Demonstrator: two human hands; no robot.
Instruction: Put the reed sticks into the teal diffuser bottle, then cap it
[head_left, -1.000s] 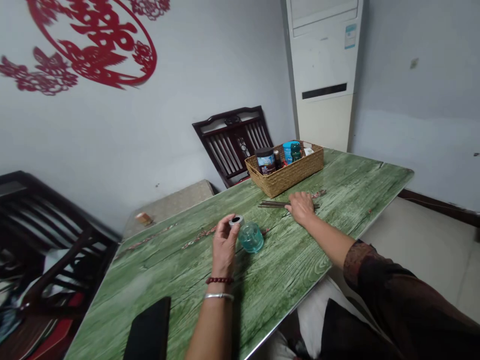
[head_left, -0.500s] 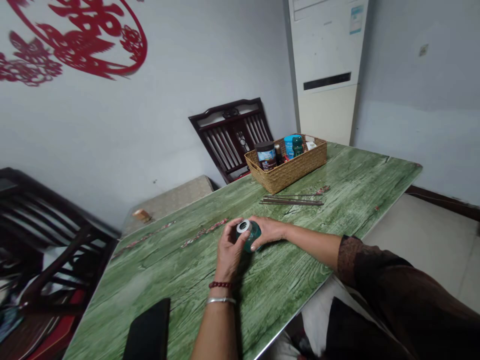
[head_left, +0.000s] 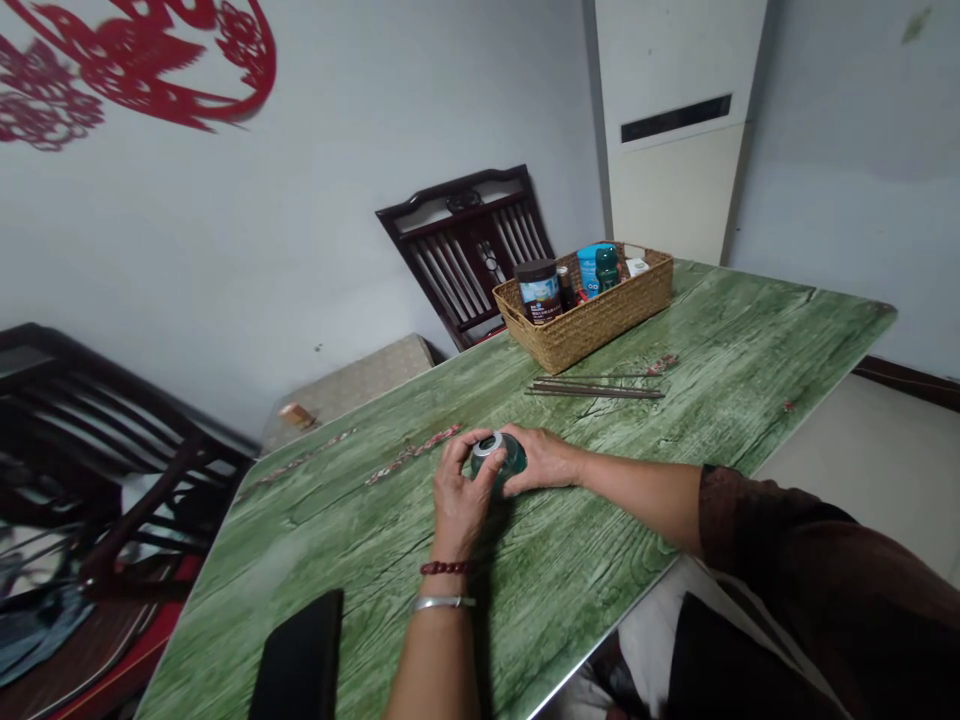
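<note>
The fingers of the left hand (head_left: 459, 495) and right hand (head_left: 544, 460) are clamped around a teal glass jar (head_left: 511, 458) near the bench's (head_left: 720, 340) front edge, half hidden, its silver-rimmed neck (head_left: 487, 442) tilting up toward the left hand.

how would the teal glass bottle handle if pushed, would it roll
The round teal glass bottle would probably roll if knocked onto its side, given its bulging body. The glass looks thick, so it is likely heavy for its size. Its smooth surface may be slippery.
</note>
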